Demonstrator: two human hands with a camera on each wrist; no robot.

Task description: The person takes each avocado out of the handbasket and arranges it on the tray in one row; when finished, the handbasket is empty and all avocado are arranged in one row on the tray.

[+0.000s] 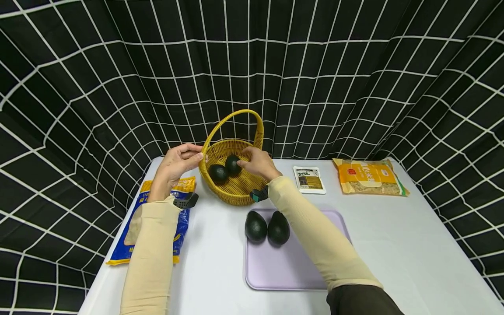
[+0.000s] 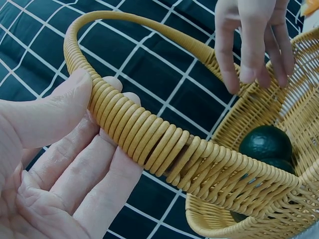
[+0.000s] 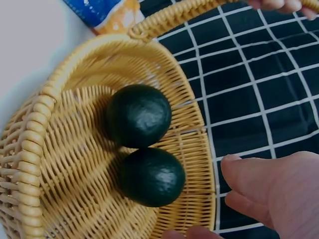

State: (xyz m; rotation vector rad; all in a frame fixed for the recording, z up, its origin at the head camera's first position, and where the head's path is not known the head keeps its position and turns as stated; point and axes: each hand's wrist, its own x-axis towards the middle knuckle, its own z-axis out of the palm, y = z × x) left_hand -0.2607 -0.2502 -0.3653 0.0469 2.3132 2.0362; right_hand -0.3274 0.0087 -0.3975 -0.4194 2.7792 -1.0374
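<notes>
A yellow wicker basket (image 1: 235, 199) stands at the back of the table, its arched handle (image 1: 236, 113) raised. My left hand (image 1: 173, 166) pinches the left side of that handle between thumb and fingers, as the left wrist view shows closely. Two dark green avocados lie in the basket side by side, one avocado (image 3: 138, 116) against the other avocado (image 3: 152, 177). Over the basket's right side hovers my right hand (image 1: 260, 163), fingers loosely extended and holding nothing. In the right wrist view its thumb (image 3: 244, 169) is apart from both avocados.
Two more avocados, a left one (image 1: 256, 227) and a right one (image 1: 278, 229), lie on a lilac tray (image 1: 291, 273) under my right forearm. A blue bag (image 1: 130, 236) lies at left; a white packet (image 1: 309, 180) and an orange bag (image 1: 370, 177) lie at back right.
</notes>
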